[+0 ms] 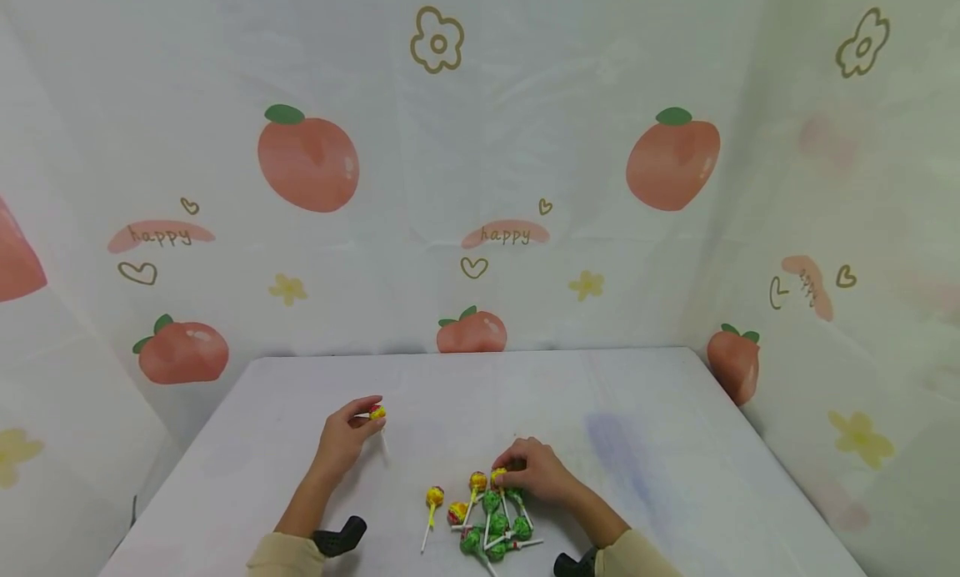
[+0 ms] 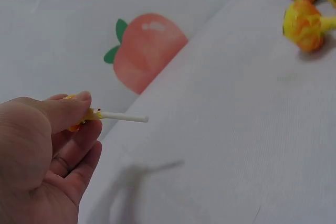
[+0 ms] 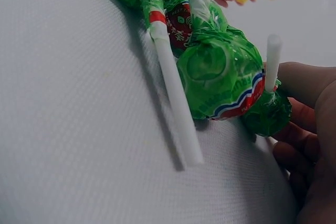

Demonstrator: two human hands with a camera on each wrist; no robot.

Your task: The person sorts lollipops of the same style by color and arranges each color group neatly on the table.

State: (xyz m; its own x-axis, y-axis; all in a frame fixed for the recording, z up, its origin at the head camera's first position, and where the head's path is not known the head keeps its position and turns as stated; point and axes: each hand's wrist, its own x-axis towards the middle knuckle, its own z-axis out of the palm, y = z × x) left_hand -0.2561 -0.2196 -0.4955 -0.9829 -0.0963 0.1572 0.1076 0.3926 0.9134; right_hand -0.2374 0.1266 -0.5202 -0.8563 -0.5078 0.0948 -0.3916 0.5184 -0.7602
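My left hand (image 1: 347,435) is raised over the left part of the table, pinching a yellow lollipop (image 1: 377,412) by its wrapped head. In the left wrist view, the white stick of this lollipop (image 2: 123,116) points away from the thumb. At the pile, my right hand (image 1: 542,472) has thumb and fingers around the head of another yellow lollipop (image 1: 498,474). Below those fingers lie several green lollipops (image 1: 491,501) with crossing sticks. The right wrist view shows a large green lollipop (image 3: 220,74) close to the curled fingers, which are partly hidden.
One yellow lollipop (image 1: 435,497) lies apart, left of the pile. Two more, a yellow lollipop (image 1: 477,480) and a yellow-and-red lollipop (image 1: 457,513), rest at the pile's left side. The white table (image 1: 300,393) meets a fruit-printed curtain (image 1: 495,143) behind and at both sides.
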